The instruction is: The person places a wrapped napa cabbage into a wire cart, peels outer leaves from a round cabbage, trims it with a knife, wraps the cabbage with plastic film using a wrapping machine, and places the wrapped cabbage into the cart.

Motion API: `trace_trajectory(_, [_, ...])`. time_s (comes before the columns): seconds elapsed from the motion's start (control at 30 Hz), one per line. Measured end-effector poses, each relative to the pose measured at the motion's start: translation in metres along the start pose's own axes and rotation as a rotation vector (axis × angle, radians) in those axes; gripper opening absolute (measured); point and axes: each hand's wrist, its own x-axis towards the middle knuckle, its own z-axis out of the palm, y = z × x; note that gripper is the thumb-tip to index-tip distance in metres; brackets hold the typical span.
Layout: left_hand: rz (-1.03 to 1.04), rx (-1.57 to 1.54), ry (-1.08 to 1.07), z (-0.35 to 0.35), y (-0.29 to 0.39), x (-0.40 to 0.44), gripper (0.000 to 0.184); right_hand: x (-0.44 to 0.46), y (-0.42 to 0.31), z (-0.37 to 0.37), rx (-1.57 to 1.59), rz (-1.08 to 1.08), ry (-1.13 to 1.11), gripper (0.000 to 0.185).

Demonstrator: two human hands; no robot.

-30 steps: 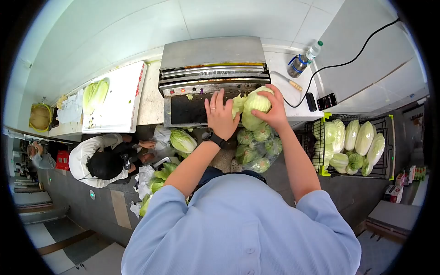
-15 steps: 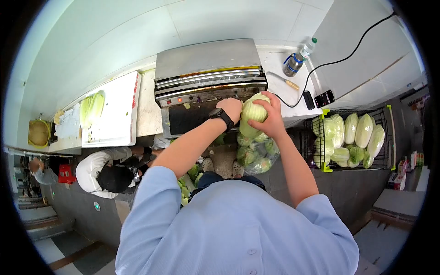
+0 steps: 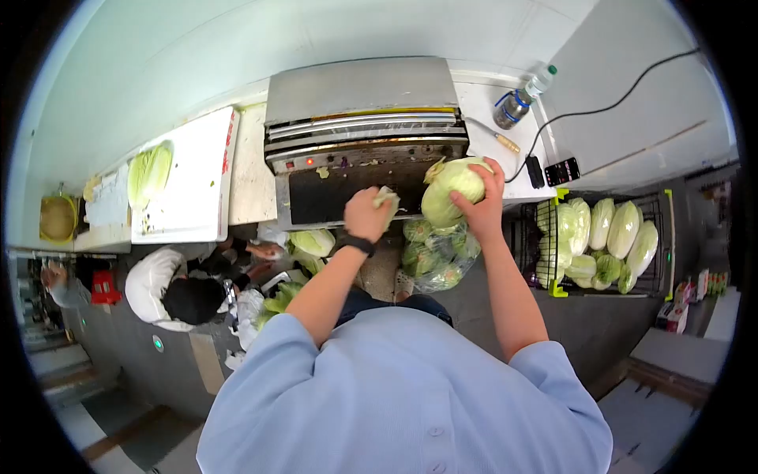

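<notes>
on my feed, the right hand grips a cabbage at the wrapping machine's near right corner; left of it, the left hand clutches a loose leaf. i judge this leaf-stripping; any next pull needs the cabbage steady.

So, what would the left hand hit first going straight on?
Probably the left hand would meet the silver metal machine's front panel, red light included, though depth is unclear.

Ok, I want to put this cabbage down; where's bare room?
The white board is bare between its cabbage and red-lettered edge; so is the counter strip between board and machine. Right of the machine is crowded: knife, flask, bottle, phone.
</notes>
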Motion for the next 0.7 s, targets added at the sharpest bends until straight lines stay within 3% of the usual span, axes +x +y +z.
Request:
trace_trajectory(0.07, [0.09,-0.074,0.012,-0.049,-0.024,-0.034,0.028,0.003,-0.002,-0.004,-0.028,0.022,-0.009,0.069])
trace_trajectory(0.13, [-0.157,0.01,-0.093,-0.099,-0.045,-0.078,0.033,0.016,-0.009,-0.02,-0.178,-0.042,-0.204,0.071])
trace_trajectory(0.17, [-0.166,0.093,-0.001,-0.11,-0.077,-0.107,0.037,0.023,-0.012,-0.027,-0.253,-0.078,-0.3,0.072])
trace_trajectory(0.2, [-0.353,0.034,-0.058,-0.128,-0.095,-0.132,0.039,0.028,-0.017,-0.034,-0.337,-0.13,-0.377,0.07])
trace_trajectory(0.3, [-0.622,0.172,-0.005,-0.178,-0.119,-0.218,0.041,0.05,-0.05,-0.041,-0.364,-0.126,-0.616,0.067])
trace_trajectory(0.33, [-0.652,0.184,0.115,-0.177,-0.141,-0.256,0.044,0.057,-0.054,-0.038,-0.418,-0.167,-0.639,0.064])
trace_trajectory(0.37, [-0.868,0.197,-0.015,-0.184,-0.152,-0.283,0.06,0.062,-0.053,-0.032,-0.415,-0.184,-0.641,0.064])
trace_trajectory(0.43, [-1.003,0.341,-0.055,-0.177,-0.177,-0.352,0.081,0.072,-0.049,-0.022,-0.406,-0.22,-0.644,0.064])
trace_trajectory(0.5, [-1.206,0.504,-0.276,-0.173,-0.176,-0.374,0.096,0.079,-0.041,-0.007,-0.327,-0.292,-0.641,0.062])
trace_trajectory(0.57, [-0.952,0.461,-0.152,-0.166,-0.166,-0.368,0.084,0.081,-0.047,0.003,-0.294,-0.276,-0.677,0.066])
trace_trajectory(0.7, [-0.648,-0.088,-0.063,-0.131,-0.12,-0.268,0.057,0.09,-0.074,0.007,-0.599,-0.268,-0.755,0.079])
